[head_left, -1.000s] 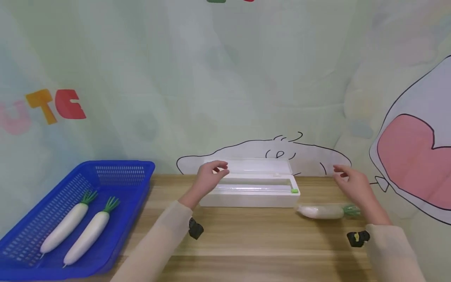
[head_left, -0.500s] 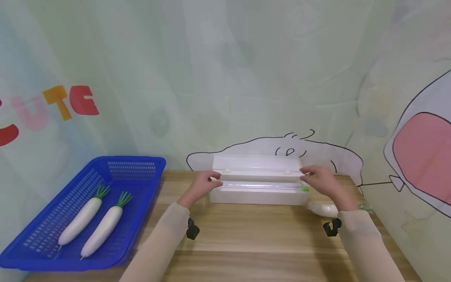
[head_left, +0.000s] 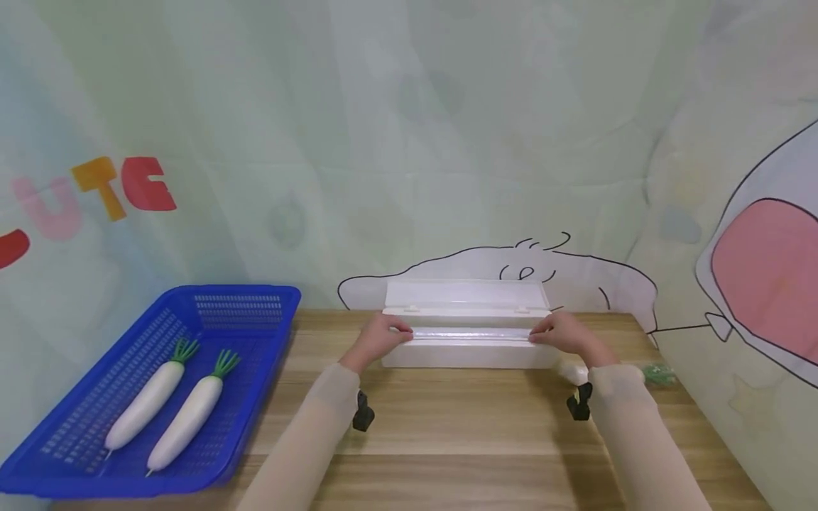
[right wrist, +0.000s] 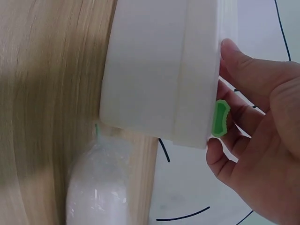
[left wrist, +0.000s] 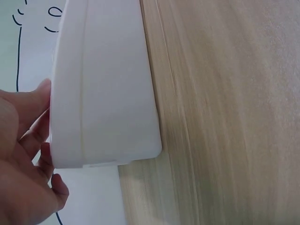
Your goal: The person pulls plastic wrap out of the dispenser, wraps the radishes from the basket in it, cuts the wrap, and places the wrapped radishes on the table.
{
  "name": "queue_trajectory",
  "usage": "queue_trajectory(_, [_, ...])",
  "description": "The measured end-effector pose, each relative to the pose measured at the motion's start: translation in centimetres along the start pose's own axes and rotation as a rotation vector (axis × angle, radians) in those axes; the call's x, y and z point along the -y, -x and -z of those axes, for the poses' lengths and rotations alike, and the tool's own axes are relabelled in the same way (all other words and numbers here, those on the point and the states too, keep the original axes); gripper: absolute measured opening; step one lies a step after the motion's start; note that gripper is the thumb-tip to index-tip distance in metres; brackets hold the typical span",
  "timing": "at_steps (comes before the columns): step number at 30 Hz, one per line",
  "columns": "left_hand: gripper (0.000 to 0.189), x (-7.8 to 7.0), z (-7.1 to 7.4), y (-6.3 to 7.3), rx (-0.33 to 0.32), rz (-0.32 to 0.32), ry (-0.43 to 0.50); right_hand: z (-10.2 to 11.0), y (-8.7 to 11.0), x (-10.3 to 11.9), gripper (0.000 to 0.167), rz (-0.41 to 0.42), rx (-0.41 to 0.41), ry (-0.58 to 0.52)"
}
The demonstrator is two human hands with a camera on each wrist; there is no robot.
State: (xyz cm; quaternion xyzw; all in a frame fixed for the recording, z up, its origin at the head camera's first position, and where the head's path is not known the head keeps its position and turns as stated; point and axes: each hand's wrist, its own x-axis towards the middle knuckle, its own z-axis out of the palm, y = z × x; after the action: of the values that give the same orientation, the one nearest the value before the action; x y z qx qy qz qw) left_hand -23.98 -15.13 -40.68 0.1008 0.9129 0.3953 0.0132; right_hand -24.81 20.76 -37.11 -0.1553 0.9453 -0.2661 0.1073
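Observation:
A white plastic-wrap dispenser box (head_left: 469, 356) stands at the table's back with its lid (head_left: 466, 294) raised and a shiny roll of plastic wrap (head_left: 469, 333) inside. At its left end my left hand (head_left: 378, 339) reaches over the front rim, thumb and forefinger pinching at the wrap's edge. My right hand (head_left: 567, 335) pinches in the same way near the right end. The wrist views show both thumbs by the box's upper edge; the pinched film itself is hard to see. A green slider (right wrist: 220, 118) sits beside the right fingers.
To the left, a blue basket (head_left: 255, 397) holds two white radishes (head_left: 192, 419) with green tops. A film-wrapped radish (right wrist: 101, 187) lies right of the box, partly behind the right forearm. A printed curtain (head_left: 409, 177) hangs behind the wooden table (head_left: 447, 426).
Both hands have come in to the box, the right one from farther right, above the wrapped radish. Their fingertips have closed at the wrap's front. The head view has shifted slightly.

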Motion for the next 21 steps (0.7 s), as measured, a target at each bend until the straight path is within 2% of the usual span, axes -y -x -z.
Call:
queue_trajectory(4, [0.013, -0.1, -0.2, 0.0, -0.016, 0.017, -0.01, -0.3, -0.1, -0.5, 0.022, -0.015, -0.015, -0.015])
queue_trajectory(10, [0.014, 0.2, -0.2, -0.3, -0.051, 0.071, 0.066, -0.7, -0.5, -1.0, 0.023, -0.044, -0.037, -0.01])
queue_trajectory(15, [0.015, 0.1, -0.2, -0.5, -0.06, 0.094, 0.077, -1.0, -0.7, -1.3, 0.021, -0.043, -0.079, -0.025])
queue_trajectory(21, [0.017, 0.0, -0.4, -0.7, -0.097, 0.155, 0.098, -1.2, -0.6, -1.5, 0.039, -0.039, -0.105, -0.076])
